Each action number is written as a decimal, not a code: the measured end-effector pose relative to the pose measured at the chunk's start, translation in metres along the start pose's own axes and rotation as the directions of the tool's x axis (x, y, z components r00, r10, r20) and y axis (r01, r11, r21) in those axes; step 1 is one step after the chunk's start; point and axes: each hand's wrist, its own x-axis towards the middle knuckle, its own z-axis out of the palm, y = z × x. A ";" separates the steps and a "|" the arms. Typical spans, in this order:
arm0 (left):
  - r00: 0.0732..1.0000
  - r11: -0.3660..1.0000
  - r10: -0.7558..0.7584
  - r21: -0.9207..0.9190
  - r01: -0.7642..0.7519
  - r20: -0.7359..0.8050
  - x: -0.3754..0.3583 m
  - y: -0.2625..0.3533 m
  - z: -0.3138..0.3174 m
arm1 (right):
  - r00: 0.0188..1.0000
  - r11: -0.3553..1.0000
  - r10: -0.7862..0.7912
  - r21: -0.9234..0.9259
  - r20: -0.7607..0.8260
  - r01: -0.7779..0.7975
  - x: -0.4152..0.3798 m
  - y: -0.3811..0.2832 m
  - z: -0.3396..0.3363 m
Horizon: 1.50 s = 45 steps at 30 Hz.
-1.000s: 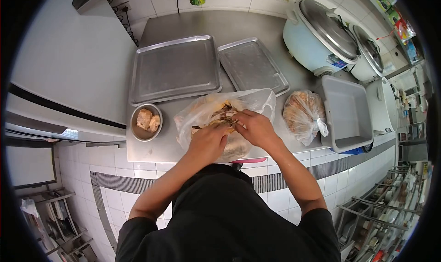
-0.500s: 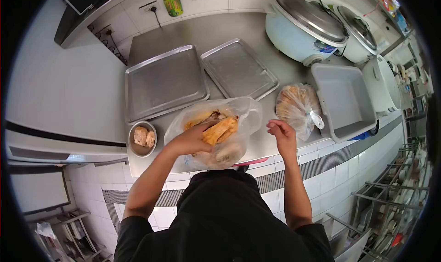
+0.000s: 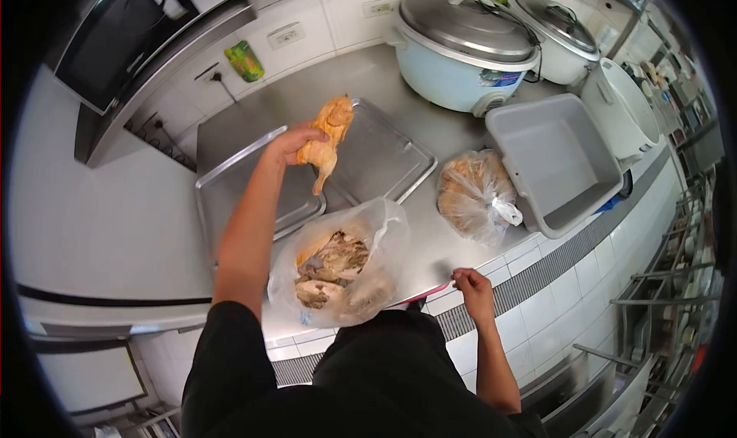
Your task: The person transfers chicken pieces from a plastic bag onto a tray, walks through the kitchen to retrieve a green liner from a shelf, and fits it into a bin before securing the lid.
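Note:
My left hand is closed round a yellow-orange chicken piece with a leg hanging down. It holds the piece up over the two metal trays. Near the counter's front edge lies an open clear plastic bag with more chicken pieces, some pale and dark-marked. My right hand hovers by the counter edge, to the right of that bag, fingers curled together and nothing visible in them. A knotted plastic bag of brownish food sits beyond it.
Two shallow metal trays, one left and one right, lie on the steel counter. A grey tub, a large rice cooker, a second cooker and a white bucket stand right. A microwave is upper left.
My left hand has come up out of the open bag with the chicken piece, moving forward over the trays. My right hand has drawn back toward me. The camera view has turned.

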 end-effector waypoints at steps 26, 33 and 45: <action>0.869 0.810 0.433 0.525 -0.260 -0.239 -0.025 0.025 0.050 | 0.984 0.932 -0.166 -0.317 0.065 0.178 0.037 -0.028 0.021; 0.999 0.753 -0.041 0.657 0.038 -0.012 -0.161 -0.105 0.152 | 0.566 0.643 -0.527 -0.138 0.633 0.753 0.044 -0.103 0.132; 0.915 0.237 -0.260 0.898 0.371 -0.309 -0.182 -0.217 0.132 | 0.316 0.279 0.261 -0.385 0.912 0.880 0.018 -0.095 0.146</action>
